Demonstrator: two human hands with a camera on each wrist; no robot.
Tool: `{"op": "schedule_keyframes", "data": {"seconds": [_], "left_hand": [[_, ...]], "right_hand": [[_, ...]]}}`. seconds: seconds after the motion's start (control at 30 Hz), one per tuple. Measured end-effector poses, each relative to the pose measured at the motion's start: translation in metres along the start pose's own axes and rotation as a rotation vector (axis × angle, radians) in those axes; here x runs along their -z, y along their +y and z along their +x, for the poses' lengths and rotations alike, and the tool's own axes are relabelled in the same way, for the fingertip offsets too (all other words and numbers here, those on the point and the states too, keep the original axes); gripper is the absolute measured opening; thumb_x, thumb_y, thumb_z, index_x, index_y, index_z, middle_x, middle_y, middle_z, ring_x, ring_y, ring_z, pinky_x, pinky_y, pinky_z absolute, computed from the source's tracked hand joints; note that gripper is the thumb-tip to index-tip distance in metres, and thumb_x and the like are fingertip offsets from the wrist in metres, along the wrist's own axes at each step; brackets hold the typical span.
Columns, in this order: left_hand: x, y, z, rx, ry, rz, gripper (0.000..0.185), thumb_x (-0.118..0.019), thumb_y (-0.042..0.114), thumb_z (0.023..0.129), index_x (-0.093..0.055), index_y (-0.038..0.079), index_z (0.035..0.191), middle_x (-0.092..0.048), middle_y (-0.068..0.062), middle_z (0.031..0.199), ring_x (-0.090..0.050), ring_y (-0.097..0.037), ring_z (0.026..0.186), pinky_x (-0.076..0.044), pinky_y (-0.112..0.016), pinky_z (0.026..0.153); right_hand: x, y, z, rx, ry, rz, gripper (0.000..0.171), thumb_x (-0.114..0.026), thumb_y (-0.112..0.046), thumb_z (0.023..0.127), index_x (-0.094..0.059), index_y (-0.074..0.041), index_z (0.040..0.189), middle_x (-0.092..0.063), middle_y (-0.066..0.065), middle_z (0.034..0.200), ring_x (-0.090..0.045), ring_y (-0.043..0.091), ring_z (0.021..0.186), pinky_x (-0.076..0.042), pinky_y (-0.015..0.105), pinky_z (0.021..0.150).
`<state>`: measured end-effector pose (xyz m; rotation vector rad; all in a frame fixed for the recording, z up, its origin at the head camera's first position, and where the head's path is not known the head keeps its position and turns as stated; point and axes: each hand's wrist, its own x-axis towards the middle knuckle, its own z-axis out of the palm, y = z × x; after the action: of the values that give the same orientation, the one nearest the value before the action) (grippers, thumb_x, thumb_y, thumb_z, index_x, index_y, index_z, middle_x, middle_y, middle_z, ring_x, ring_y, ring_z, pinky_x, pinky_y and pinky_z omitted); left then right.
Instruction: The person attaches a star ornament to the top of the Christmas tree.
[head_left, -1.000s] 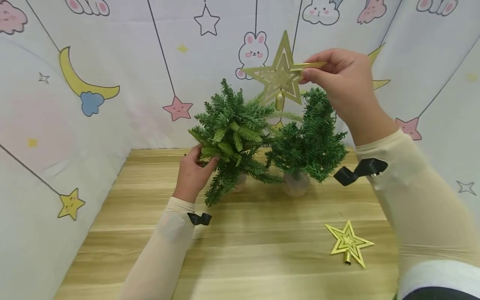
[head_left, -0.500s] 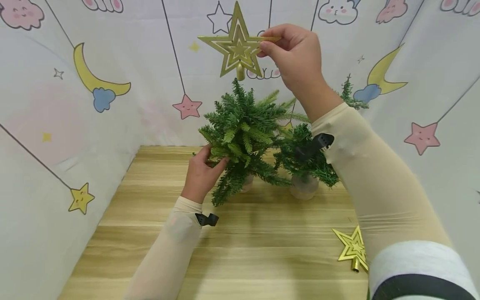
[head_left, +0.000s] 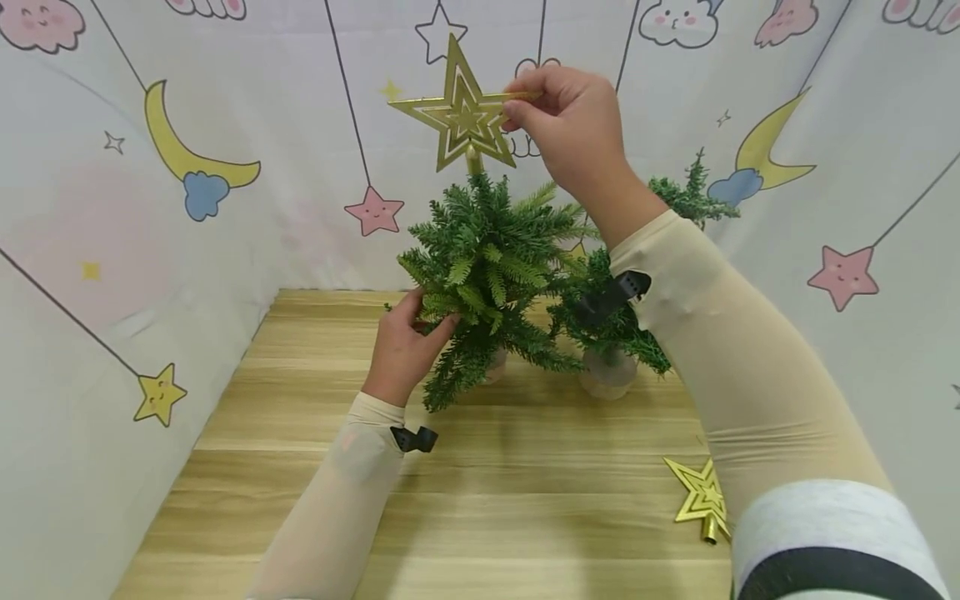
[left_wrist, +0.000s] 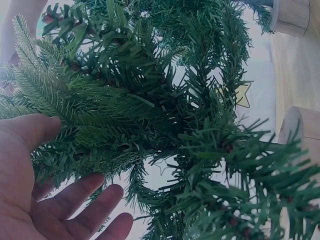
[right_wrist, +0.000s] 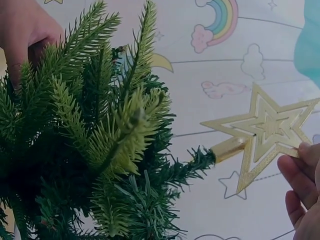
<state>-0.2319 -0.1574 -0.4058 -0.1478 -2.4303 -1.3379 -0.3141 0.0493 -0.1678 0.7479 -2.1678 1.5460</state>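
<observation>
A gold star tree topper (head_left: 463, 114) is pinched at one point by my right hand (head_left: 573, 125), between thumb and fingers. In the right wrist view, the topper's socket (right_wrist: 230, 148) is over the tip of an artificial Christmas tree (head_left: 480, 242). My left hand (head_left: 405, 346) lies against this tree's left side. The left wrist view shows its thumb touching the foliage and its other fingers (left_wrist: 95, 205) loosely extended and spread below; the index finger is partly hidden. A second small tree (head_left: 600, 308) stands to the right, partly behind my right forearm.
Another gold star topper (head_left: 705, 492) lies on the wooden table (head_left: 480, 508) at right, partly covered by my right arm. Both trees have pale round bases, the second one's base (head_left: 609, 373) showing better. A patterned cloth backdrop (head_left: 300, 125) hangs close behind and at the sides.
My right hand has carried the star topper leftward over the front tree, then lowered it onto the tip. My left hand keeps its place on the tree.
</observation>
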Motion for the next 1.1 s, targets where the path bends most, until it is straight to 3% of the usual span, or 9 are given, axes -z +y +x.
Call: {"op": "schedule_keyframes", "data": {"seconds": [0.27, 0.47, 0.87, 1.1], "left_hand": [[0.000, -0.001, -0.002, -0.007, -0.004, -0.005, 0.075, -0.063, 0.058, 0.089, -0.046, 0.013, 0.146, -0.051, -0.013, 0.142, -0.066, -0.030, 0.104, -0.056, -0.045, 0.086], [0.000, -0.002, -0.002, -0.002, -0.003, -0.010, 0.076, -0.064, 0.058, 0.088, -0.046, 0.013, 0.146, -0.050, -0.013, 0.144, -0.066, -0.031, 0.105, -0.055, -0.045, 0.087], [0.001, -0.002, -0.003, 0.008, -0.012, 0.001, 0.078, -0.064, 0.057, 0.088, -0.043, 0.012, 0.148, -0.049, -0.015, 0.145, -0.066, -0.032, 0.105, -0.055, -0.047, 0.087], [0.001, 0.000, -0.002, 0.010, -0.013, 0.008, 0.079, -0.064, 0.058, 0.088, -0.043, 0.010, 0.148, -0.050, -0.016, 0.143, -0.065, -0.032, 0.105, -0.055, -0.047, 0.086]], "right_hand": [[-0.001, 0.005, -0.006, -0.016, -0.032, -0.139, 0.019, -0.066, -0.014, 0.094, -0.072, -0.003, 0.108, -0.073, 0.008, 0.095, -0.068, 0.014, 0.083, -0.050, 0.023, 0.072], [0.000, 0.010, -0.005, -0.013, -0.058, -0.161, 0.019, -0.066, -0.015, 0.095, -0.073, -0.005, 0.109, -0.073, 0.007, 0.099, -0.068, 0.014, 0.082, -0.052, 0.022, 0.074], [0.007, 0.016, -0.003, -0.096, -0.029, -0.149, 0.021, -0.065, -0.022, 0.095, -0.074, -0.012, 0.112, -0.073, 0.002, 0.100, -0.067, 0.017, 0.081, -0.036, 0.024, 0.054], [0.010, 0.017, -0.003, -0.085, -0.029, -0.198, 0.027, -0.060, -0.032, 0.097, -0.072, -0.021, 0.119, -0.072, 0.000, 0.101, -0.065, 0.013, 0.087, -0.036, 0.026, 0.058]]}}
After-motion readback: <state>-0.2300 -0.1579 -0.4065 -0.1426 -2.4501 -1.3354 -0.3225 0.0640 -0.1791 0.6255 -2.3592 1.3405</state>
